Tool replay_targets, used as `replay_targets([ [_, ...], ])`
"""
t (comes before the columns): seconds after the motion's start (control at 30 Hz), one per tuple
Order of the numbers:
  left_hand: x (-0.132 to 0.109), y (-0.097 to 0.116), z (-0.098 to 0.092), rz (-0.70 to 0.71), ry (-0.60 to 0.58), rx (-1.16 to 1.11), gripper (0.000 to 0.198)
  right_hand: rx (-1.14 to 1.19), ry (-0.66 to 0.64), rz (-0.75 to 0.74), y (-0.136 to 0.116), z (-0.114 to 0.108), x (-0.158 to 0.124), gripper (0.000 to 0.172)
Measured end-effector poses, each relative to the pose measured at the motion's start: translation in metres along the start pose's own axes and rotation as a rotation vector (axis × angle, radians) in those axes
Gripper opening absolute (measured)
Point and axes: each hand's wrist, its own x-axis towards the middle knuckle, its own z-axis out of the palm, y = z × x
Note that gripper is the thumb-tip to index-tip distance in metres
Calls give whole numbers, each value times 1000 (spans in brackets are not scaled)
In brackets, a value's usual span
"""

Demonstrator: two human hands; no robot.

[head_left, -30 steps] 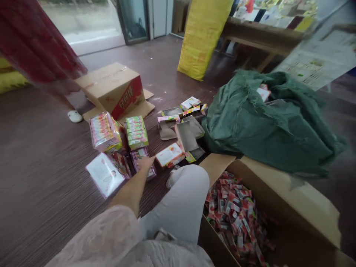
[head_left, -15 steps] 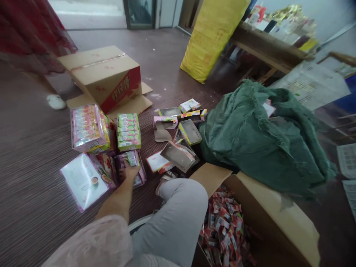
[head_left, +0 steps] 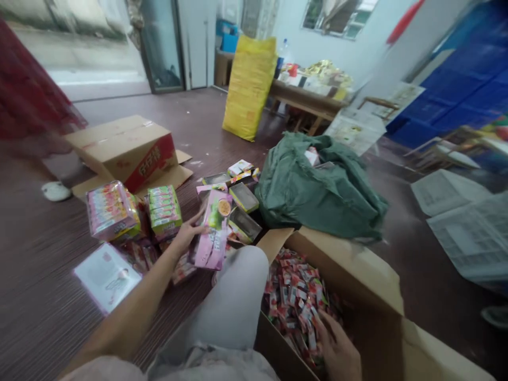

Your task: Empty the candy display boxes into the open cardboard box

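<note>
My left hand grips a pink and green packet box, lifted off the floor and tilted over my knee. Around it stand wrapped stacks of colourful boxes and a green stack. A flat pack with a white back lies on the floor to the left. My right hand reaches into the open cardboard carton, fingers curled down among the many small red sachets; whether it holds any is hidden.
Several open small boxes lie ahead. A green cloth bag sits behind the carton. A closed cardboard box lies at left, a yellow sack and table at the back, white crates on the right.
My left hand has lifted the pink box off the floor pile. My right hand has come into view inside the carton. The view has tilted up and shifted right.
</note>
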Motion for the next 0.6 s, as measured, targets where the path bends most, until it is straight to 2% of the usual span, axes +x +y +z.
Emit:
replay_targets([
  [0.07, -11, 38, 47, 61, -144, 128, 92, -62, 108, -425, -52, -11, 13, 36],
  [0.1, -20, 50, 73, 70, -220, 186, 89, -115, 155, -605, -78, -18, 21, 36],
  [0.13, -30, 58, 97, 70, -305, 245, 87, -177, 167, -730, -102, -26, 28, 43],
  [0.2, -55, 61, 142, 67, -504, 338, 83, -304, 175, -888, -138, -43, 39, 41],
  [0.3, -92, 44, 189, 15, -811, 461, 78, -393, 164, -977, -154, -66, 41, 30],
  [0.37, -108, 26, 206, -76, -935, 552, 78, -366, 132, -994, -146, -74, 34, 25],
  [0.47, -115, -2, 217, -265, -1026, 631, 72, -265, 86, -948, -129, -78, 18, 24],
  [0.53, -116, -21, 218, -436, -1138, 633, 57, -189, 115, -899, -124, -78, 8, 28],
  [0.6, -116, -40, 219, -617, -1271, 538, 42, -130, 163, -856, -125, -83, 2, 37],
])
